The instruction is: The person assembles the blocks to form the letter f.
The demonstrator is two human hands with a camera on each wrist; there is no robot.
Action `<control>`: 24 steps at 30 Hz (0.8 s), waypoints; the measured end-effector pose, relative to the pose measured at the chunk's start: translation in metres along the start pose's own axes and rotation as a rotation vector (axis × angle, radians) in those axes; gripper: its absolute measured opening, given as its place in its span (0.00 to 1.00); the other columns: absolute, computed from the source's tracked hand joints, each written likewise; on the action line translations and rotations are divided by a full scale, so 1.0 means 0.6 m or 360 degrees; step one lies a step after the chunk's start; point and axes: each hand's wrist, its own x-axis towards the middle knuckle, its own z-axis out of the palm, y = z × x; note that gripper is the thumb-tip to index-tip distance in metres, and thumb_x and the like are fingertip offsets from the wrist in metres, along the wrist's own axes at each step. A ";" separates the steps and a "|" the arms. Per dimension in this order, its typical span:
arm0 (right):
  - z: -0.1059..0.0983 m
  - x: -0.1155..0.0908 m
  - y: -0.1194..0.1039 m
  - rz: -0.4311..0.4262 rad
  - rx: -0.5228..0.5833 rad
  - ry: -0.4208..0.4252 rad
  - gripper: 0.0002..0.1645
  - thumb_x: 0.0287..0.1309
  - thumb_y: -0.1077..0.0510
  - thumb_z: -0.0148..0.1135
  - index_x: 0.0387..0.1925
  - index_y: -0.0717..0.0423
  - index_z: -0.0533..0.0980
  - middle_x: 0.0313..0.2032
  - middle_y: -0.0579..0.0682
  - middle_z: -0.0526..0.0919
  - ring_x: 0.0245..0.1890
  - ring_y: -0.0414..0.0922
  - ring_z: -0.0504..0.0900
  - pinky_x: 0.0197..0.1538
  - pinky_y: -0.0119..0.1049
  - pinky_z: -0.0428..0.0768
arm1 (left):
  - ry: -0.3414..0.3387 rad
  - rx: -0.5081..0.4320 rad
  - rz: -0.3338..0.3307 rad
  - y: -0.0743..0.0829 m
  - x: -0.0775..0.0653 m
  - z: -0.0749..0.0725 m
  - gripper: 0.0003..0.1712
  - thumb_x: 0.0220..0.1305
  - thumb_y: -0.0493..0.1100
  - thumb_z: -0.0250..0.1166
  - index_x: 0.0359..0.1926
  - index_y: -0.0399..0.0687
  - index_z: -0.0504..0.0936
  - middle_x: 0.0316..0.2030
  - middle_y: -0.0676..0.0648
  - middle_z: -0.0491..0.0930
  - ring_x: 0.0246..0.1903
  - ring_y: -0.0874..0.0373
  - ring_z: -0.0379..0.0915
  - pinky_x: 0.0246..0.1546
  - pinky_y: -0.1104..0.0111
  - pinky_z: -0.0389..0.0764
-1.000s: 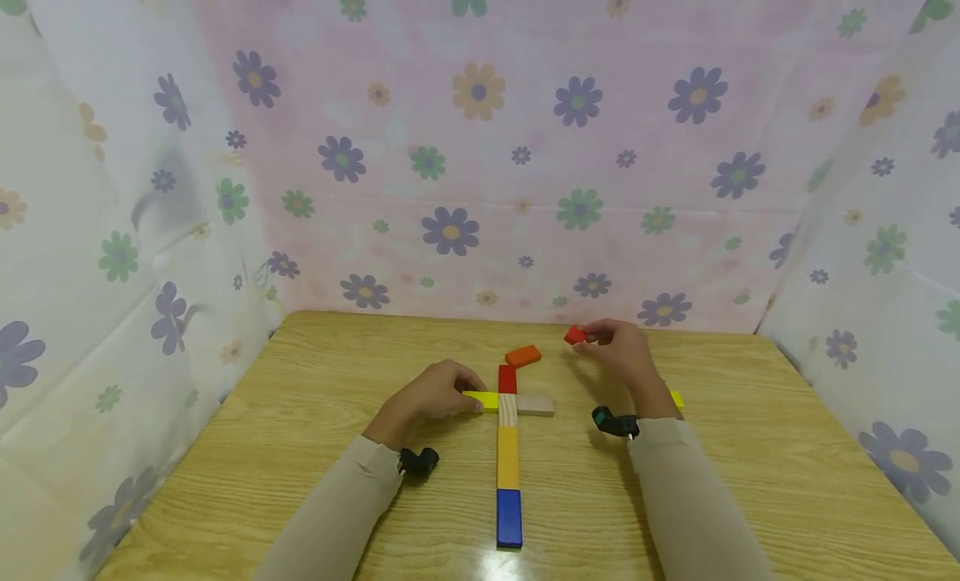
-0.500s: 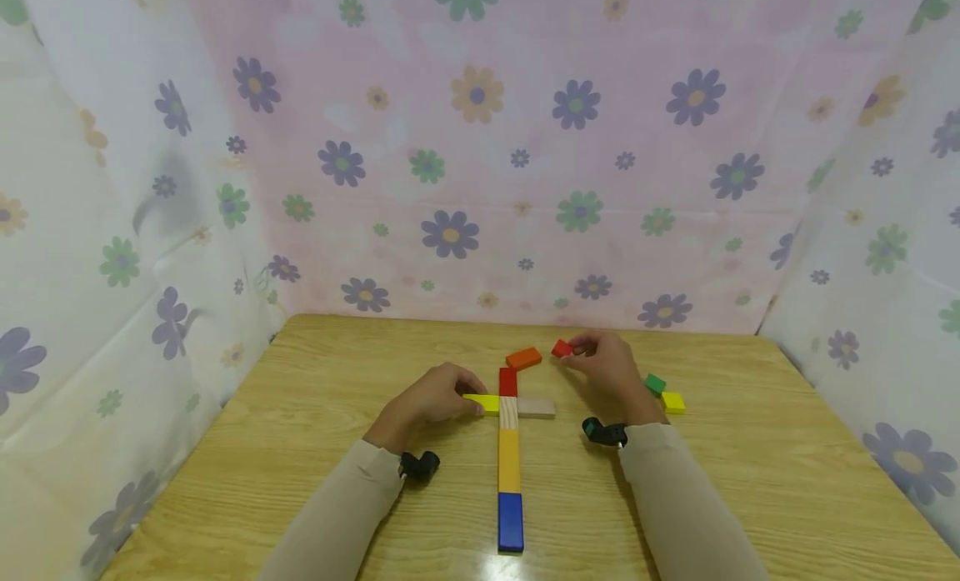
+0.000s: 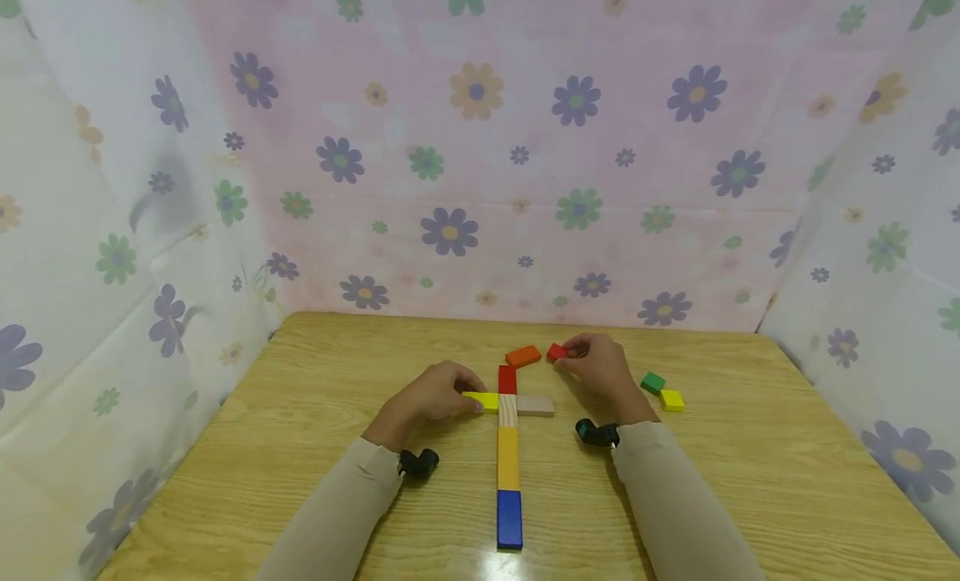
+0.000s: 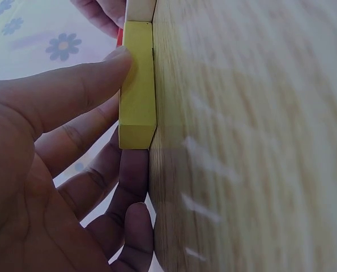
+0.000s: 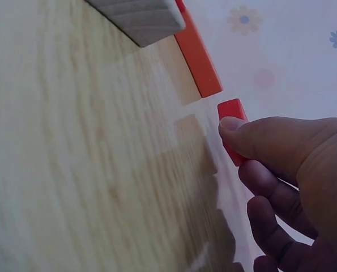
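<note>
My left hand [image 3: 441,393] pinches a yellow block [image 4: 139,85] between thumb and fingers; the block lies on the table against the left side of a striped natural-wood block [image 3: 508,410]. In my right hand [image 3: 600,366] a small red block [image 5: 232,107] is pinched by thumb and fingers, just right of an orange block [image 3: 522,356] and a short gap from it. The orange block lies slanted beyond the upright red block [image 3: 507,380]. A pale wooden block [image 3: 536,406] extends right from the striped one. Below run an orange-yellow block [image 3: 507,458] and a blue block [image 3: 509,519].
A green block [image 3: 652,383] and a yellow square block [image 3: 672,400] lie to the right of my right hand. The wooden table [image 3: 360,348] ends at a flowered cloth [image 3: 517,256] behind, with more cloth on both sides.
My right hand has moved left and lower with the small red block, toward the orange block, uncovering the green and yellow blocks on the right. The left hand stays on its yellow block.
</note>
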 end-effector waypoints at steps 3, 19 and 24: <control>0.002 0.002 0.000 -0.0005 -0.0020 0.0010 0.19 0.61 0.52 0.75 0.50 0.56 0.84 0.44 0.53 0.87 0.45 0.50 0.83 0.54 0.50 0.82 | 0.0005 -0.0013 0.0001 0.002 0.001 0.000 0.09 0.64 0.42 0.74 0.46 0.54 0.90 0.43 0.54 0.86 0.42 0.57 0.77 0.44 0.64 0.81; 0.008 -0.009 -0.012 0.0024 -0.0067 0.0018 0.19 0.63 0.52 0.73 0.53 0.56 0.84 0.44 0.53 0.87 0.44 0.50 0.83 0.54 0.50 0.82 | 0.0003 0.0003 0.0005 0.001 0.002 0.001 0.09 0.64 0.42 0.75 0.45 0.54 0.90 0.41 0.55 0.86 0.41 0.57 0.77 0.43 0.64 0.80; 0.010 -0.010 -0.014 0.0050 -0.0007 0.0007 0.20 0.63 0.52 0.74 0.53 0.56 0.84 0.44 0.53 0.86 0.44 0.50 0.82 0.55 0.49 0.82 | 0.0001 -0.0006 -0.0012 -0.001 0.001 0.001 0.09 0.64 0.42 0.74 0.45 0.55 0.90 0.42 0.54 0.86 0.41 0.57 0.77 0.44 0.64 0.80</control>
